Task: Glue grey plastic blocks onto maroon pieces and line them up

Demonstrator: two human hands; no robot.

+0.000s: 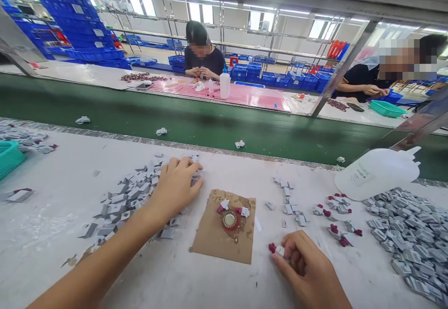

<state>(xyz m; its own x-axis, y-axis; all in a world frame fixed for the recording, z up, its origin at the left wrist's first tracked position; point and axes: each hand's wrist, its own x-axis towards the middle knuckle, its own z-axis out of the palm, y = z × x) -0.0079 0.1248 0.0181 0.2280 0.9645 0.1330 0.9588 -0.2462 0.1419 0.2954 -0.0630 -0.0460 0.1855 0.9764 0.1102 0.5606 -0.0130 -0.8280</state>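
My left hand point(180, 183) reaches over the right edge of a pile of grey-white plastic pieces point(131, 192), fingers apart and bent downward; whether the fingertips touch a piece is hidden. Between thumb and fingers, my right hand point(303, 262) pinches a small white piece with a dark red part point(276, 249), low over the table. Between my hands lies a brown cardboard square point(220, 243). On it stand a small round red-rimmed dish point(230, 220) and two white pieces with dark red parts, one at its upper left point(223, 206) and one at its upper right point(243, 211).
Loose grey pieces point(294, 208) and red-and-white pieces point(339, 204) lie right of the cardboard. Farther right are a white plastic bottle point(378, 171) and a large grey pile point(413, 234). A green conveyor point(196, 136) crosses beyond. Two people work behind it. A teal basket point(10, 159) stands left.
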